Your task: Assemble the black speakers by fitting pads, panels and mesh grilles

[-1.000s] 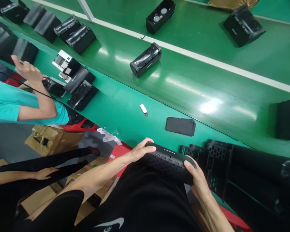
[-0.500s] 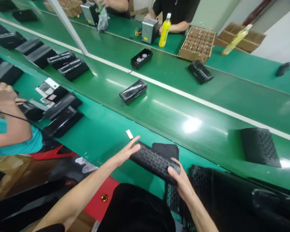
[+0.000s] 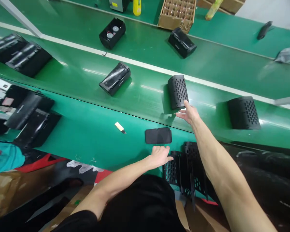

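My right hand is at the lower end of a black perforated housing standing on the green belt. Its thumb touches or nearly touches the housing's edge, and the fingers are apart below. Lower down, my left hand hovers by the perforated black panels at the bench edge, fingers partly curled and thumb out, nothing visibly held. Just above that hand a flat black plate lies on the green bench. A small cream-handled tool lies to its left.
Another perforated housing sits on the belt at right. Glossy black housings lie farther left and back. A partitioned carton and a yellow bottle stand across the belt. At lower left is a person's teal sleeve.
The perforated housing has gone from between both my hands to the belt. My right hand has reached forward with it; my left hand has let go and moved right, near the panels.
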`<control>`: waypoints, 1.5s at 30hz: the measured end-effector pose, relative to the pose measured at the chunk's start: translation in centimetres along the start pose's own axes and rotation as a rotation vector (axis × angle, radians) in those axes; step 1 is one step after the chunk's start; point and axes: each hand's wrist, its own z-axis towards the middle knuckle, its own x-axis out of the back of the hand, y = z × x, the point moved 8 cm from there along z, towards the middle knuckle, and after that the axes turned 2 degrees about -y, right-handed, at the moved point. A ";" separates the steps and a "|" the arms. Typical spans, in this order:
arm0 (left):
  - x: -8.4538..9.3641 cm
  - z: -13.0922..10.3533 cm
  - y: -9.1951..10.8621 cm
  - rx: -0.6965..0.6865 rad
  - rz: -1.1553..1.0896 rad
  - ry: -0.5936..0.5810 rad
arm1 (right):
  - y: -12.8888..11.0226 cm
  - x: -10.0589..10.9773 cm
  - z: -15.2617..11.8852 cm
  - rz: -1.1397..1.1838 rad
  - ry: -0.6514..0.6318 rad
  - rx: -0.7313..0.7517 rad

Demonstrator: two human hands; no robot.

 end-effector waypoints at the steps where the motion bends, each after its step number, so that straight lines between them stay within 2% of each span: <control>1: -1.0 0.6 -0.4 0.035 -0.006 -0.016 | 0.0 1.4 -1.8 0.005 -0.019 0.066; 4: -2.5 1.4 -1.9 0.093 -0.067 -0.013 | 1.5 5.6 -8.5 0.014 -0.110 0.243; 6: -2.4 0.9 -3.6 0.111 -0.120 0.020 | 4.3 7.9 -12.3 -0.056 -0.137 0.250; 8: -1.7 -0.7 -6.2 0.155 -0.191 0.077 | 7.2 8.8 -14.6 -0.208 -0.122 0.273; 10: -0.8 -3.4 -9.6 0.238 -0.257 0.163 | 10.2 6.7 -15.5 -0.393 -0.174 0.298; 14: 0.5 -10.9 -16.2 0.428 -0.326 0.345 | 14.6 -2.2 -15.0 -0.608 -0.297 0.356; 16: 1.2 -13.9 -18.0 0.485 -0.318 0.411 | 15.6 -5.5 -14.2 -0.664 -0.269 0.384; 18: 2.7 -15.0 -18.4 0.514 -0.289 0.495 | 16.2 -7.0 -13.3 -0.719 -0.229 0.398; 20: 5.1 -14.0 -17.3 0.502 -0.235 0.608 | 16.4 -7.1 -12.4 -0.754 -0.221 0.405; 22: 7.8 -11.0 -15.1 0.447 -0.141 0.699 | 16.5 -6.7 -11.8 -0.766 -0.247 0.417; 25: 9.8 -4.9 -12.0 0.418 -0.023 0.626 | 16.2 -6.2 -11.4 -0.742 -0.296 0.432; 28: 10.3 -1.5 -10.3 0.419 0.071 0.573 | 15.8 -5.7 -11.0 -0.663 -0.291 0.419; 30: 10.1 -0.9 -10.1 0.415 0.081 0.565 | 15.4 -4.4 -10.3 -0.582 -0.221 0.392; 32: 10.0 -1.0 -10.3 0.417 0.087 0.553 | 14.6 -1.8 -9.1 -0.476 -0.094 0.359; 36: 10.4 -1.1 -10.8 0.431 0.084 0.523 | 11.1 5.8 -6.4 -0.210 0.207 0.320; 40: 11.1 -0.6 -10.8 0.450 0.067 0.502 | 6.0 12.2 -5.2 0.042 0.420 0.379; 43: 11.6 -0.4 -10.5 0.445 0.048 0.504 | 2.8 15.1 -6.1 0.181 0.491 0.459; 45: 12.0 -0.4 -10.2 0.422 0.026 0.514 | 1.6 15.3 -7.2 0.268 0.400 0.473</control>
